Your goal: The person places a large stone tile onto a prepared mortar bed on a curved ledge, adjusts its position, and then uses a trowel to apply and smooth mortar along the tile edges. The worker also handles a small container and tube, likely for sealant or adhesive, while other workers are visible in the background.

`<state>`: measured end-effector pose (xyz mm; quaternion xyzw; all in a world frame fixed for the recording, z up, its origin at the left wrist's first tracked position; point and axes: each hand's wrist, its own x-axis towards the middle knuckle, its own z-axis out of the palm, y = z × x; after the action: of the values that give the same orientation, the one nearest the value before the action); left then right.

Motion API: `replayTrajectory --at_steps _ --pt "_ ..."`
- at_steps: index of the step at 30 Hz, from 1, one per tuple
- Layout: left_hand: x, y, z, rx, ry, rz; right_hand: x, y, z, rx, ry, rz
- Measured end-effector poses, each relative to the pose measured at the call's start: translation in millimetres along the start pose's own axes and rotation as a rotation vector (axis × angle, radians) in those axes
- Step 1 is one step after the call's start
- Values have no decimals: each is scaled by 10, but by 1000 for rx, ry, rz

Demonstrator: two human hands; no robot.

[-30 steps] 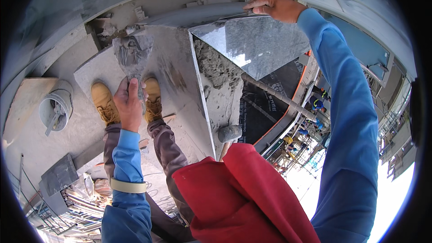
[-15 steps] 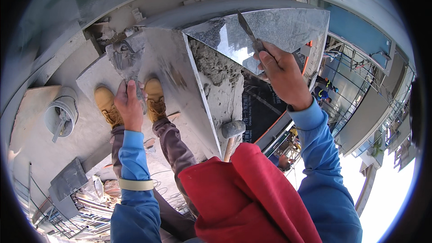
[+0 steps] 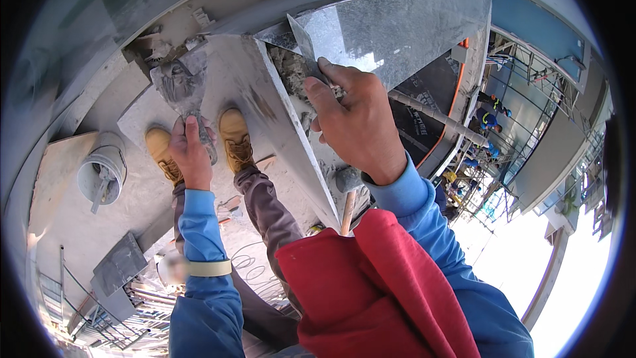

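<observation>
My left hand [image 3: 191,152] is closed round the handle of a wide trowel [image 3: 180,86], whose blade carries a lump of wet grey mortar. My right hand [image 3: 358,109] grips a second trowel [image 3: 303,41], with its thin metal blade seen nearly edge-on. That blade is at the left end of a glossy grey stone slab [image 3: 417,30]; whether it touches the slab I cannot tell. Rough mortar [image 3: 285,69] shows below the slab's edge, partly hidden by my right hand. Below that hand is a mallet [image 3: 348,180] with a dark head and wooden handle.
A pale upright panel edge [image 3: 298,132] runs between my boots [image 3: 235,142] and the mortar. On the left stands a white bucket [image 3: 109,176] with a tool inside. Black sheeting [image 3: 421,106] and an orange pipe [image 3: 458,83] lie right; workers [image 3: 489,119] and scaffolding are beyond.
My right hand has moved left and nearer, bringing its trowel from over the middle of the slab to its left end. My left hand keeps its mortar-loaded trowel in nearly the same place.
</observation>
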<state>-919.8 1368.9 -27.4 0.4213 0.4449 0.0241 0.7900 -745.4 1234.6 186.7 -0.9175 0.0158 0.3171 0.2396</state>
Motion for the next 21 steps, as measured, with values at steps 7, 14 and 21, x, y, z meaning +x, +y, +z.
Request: replayTrajectory --at_steps 7,14,21 --pt "12 -14 -9 18 13 -7 -61 -13 77 -20 44 -123" --pt "17 -5 -8 16 -16 -2 -85 -12 78 -95 30 -259" --pt "15 -13 2 33 -7 -1 -119 -63 -434 241 -150 23"
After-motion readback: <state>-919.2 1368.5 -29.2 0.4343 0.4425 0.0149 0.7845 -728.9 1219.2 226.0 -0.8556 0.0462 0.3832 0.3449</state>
